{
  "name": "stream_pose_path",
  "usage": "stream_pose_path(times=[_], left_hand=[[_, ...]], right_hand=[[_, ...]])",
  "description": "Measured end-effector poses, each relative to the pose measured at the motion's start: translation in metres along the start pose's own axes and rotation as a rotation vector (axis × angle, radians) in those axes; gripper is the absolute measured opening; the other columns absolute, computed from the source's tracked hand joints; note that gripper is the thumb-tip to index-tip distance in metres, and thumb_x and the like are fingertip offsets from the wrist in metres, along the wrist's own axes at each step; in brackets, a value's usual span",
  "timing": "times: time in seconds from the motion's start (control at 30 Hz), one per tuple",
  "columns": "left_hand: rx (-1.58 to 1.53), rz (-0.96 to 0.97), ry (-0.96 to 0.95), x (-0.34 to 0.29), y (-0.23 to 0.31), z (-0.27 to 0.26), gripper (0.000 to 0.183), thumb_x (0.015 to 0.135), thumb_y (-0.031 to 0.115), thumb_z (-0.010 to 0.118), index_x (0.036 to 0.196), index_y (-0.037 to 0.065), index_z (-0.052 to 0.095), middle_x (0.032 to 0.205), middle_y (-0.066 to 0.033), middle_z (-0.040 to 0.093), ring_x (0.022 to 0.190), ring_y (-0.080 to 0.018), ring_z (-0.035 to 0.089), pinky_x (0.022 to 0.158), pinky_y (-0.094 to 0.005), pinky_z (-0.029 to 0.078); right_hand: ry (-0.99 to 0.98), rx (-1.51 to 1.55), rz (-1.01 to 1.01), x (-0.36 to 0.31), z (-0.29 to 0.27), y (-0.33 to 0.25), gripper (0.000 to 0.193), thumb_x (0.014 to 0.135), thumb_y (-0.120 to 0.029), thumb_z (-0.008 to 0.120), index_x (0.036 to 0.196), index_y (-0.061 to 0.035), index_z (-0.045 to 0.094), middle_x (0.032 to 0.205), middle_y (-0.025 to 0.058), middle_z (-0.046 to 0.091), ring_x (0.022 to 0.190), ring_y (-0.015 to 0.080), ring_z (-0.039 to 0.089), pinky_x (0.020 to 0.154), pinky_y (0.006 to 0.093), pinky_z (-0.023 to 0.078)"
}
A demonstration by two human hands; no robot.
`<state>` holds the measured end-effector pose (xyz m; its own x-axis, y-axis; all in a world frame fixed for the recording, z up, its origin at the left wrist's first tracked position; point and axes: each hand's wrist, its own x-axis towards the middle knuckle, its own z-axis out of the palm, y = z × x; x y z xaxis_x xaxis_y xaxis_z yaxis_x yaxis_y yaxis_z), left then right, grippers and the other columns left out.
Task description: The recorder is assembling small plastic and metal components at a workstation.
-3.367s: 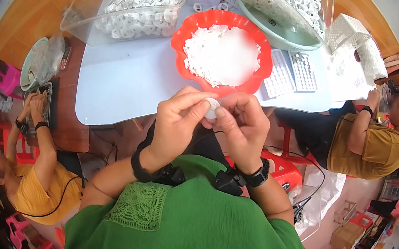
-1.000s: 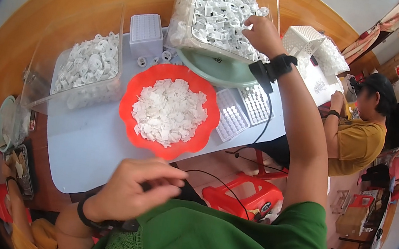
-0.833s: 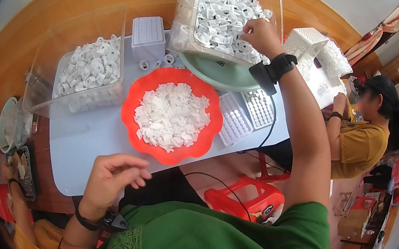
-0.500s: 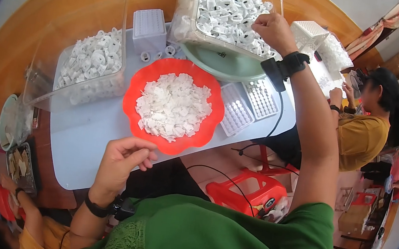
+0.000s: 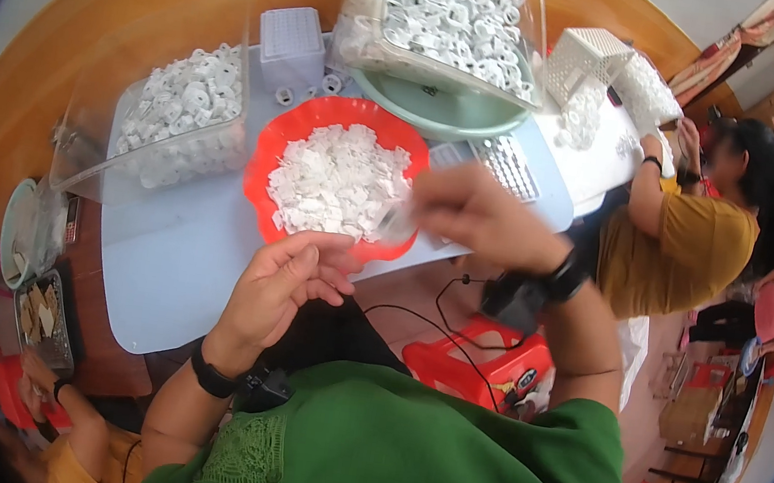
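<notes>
My right hand, blurred by motion, is over the right rim of a red scalloped bowl. At its pinched fingertips shows a smeared white plastic part. Small flat white pieces fill the bowl. My left hand is at the bowl's near rim, fingers loosely bent and apart, with nothing visible in it. Behind the bowl a clear bin of white ring-shaped parts rests tilted on a pale green basin.
Another clear bin holding white parts stands left on the light blue table. A white box is behind the bowl, trays at its right. A co-worker in yellow sits right; a red stool is below.
My right hand has come from the tilted bin back to the bowl, now with a white part at its fingertips. My left hand has risen a little to the right, its fingers spreading.
</notes>
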<state>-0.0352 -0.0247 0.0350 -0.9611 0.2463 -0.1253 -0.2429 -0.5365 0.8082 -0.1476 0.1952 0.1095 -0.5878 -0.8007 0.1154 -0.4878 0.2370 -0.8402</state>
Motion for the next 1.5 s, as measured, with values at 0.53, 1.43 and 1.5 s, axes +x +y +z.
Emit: stream_pose_path(times=[0.53,1.43,1.5], left_hand=[[0.016,-0.137,-0.088,-0.010,-0.024,-0.014,0.032,0.088,0.010,0.060,0.116,-0.003,0.054,0.098,-0.0174,0.065,0.063,-0.0118,0.059,0.052,-0.0189,0.047],[-0.293,0.009,-0.163,-0.002,-0.033,-0.021,0.033,0.094,0.015,0.052,0.124,0.000,0.050,0.108,-0.0180,0.061,0.079,-0.0121,0.058,0.069,-0.0248,0.049],[-0.308,0.023,-0.135,-0.002,-0.034,-0.019,0.031,0.094,0.014,0.051,0.121,-0.001,0.051,0.108,-0.0175,0.061,0.078,-0.0122,0.058,0.069,-0.0251,0.049]], right_hand=[[0.537,-0.106,0.307,-0.064,0.006,0.103,0.009,0.080,-0.007,0.062,0.083,0.0012,0.061,0.069,0.0085,0.059,0.063,0.0147,0.053,0.061,0.0298,0.045],[0.589,-0.160,0.230,-0.052,-0.018,0.082,0.008,0.076,0.005,0.062,0.083,0.0031,0.059,0.067,0.0067,0.059,0.060,0.0112,0.057,0.056,0.0246,0.046],[0.521,-0.166,0.032,-0.048,0.018,0.042,0.012,0.074,0.006,0.063,0.085,0.0011,0.059,0.074,0.0076,0.059,0.062,0.0135,0.057,0.056,0.0259,0.047]])
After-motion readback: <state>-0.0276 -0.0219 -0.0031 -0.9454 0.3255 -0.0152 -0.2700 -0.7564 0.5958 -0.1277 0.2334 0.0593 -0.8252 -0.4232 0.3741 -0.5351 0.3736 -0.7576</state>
